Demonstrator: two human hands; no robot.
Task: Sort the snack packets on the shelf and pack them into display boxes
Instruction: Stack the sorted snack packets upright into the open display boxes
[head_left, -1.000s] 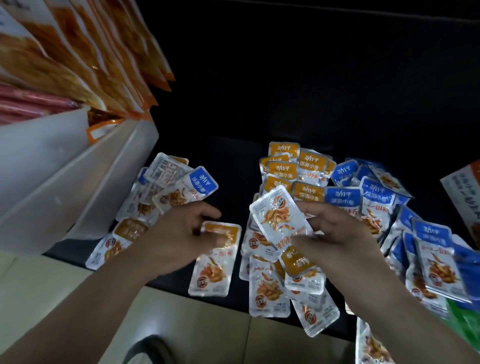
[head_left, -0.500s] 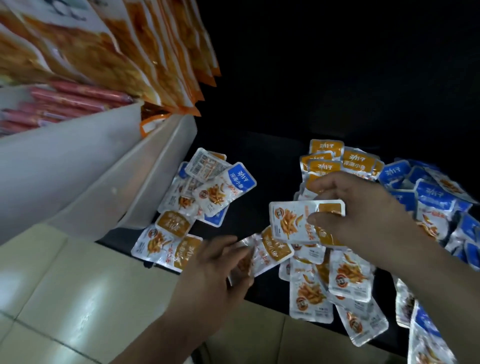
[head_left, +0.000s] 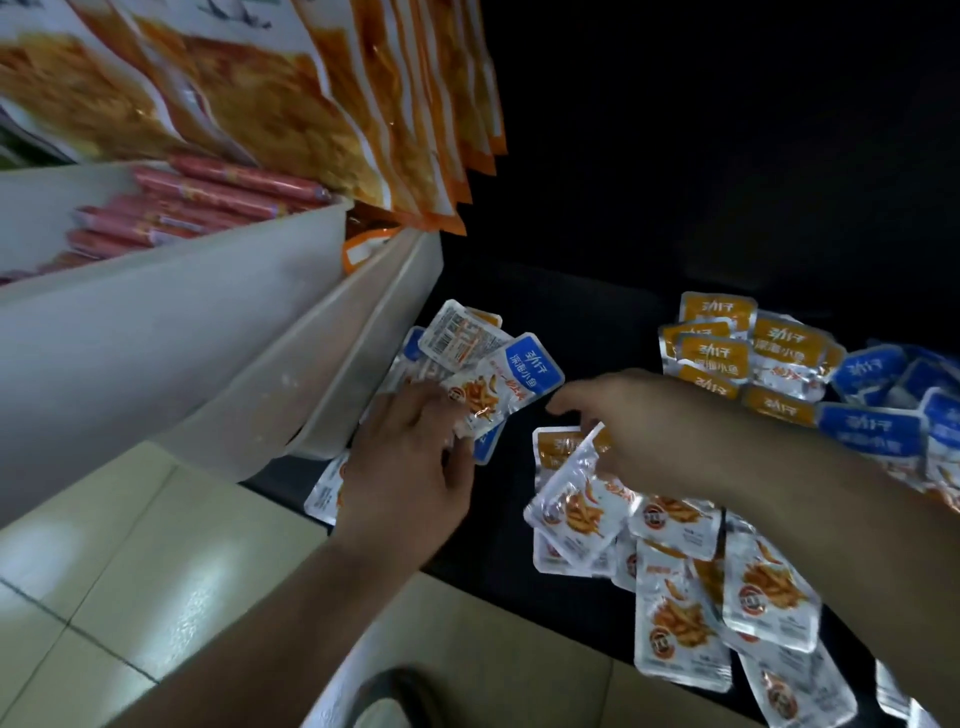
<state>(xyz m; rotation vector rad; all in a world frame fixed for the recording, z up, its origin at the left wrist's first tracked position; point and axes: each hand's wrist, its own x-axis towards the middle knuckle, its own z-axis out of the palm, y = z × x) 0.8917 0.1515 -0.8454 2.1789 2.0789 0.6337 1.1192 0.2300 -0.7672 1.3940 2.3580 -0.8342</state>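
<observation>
Snack packets (head_left: 675, 618) – where are they, rel. to the hands?
— Spread on the dark shelf (head_left: 587, 322). The big heap is under and behind the right hand (head_left: 639, 426): orange tops beyond the knuckles, blue tops more to its right side. A small pile (head_left: 457, 338) is under the fingertips of the left hand (head_left: 410, 467), beside a white box (head_left: 363, 338).
— Right hand holds sth?
— Yes. Fingers are curled and it pinches one silver packet (head_left: 574, 499) by the upper corner. The packet hangs tilted below the hand, over the others.
— And the left?
— Fingers lie nearly straight on the small pile, tips touching a blue-top packet (head_left: 511, 384). Whether it grips any packet I cannot tell; the hand covers that part.
</observation>
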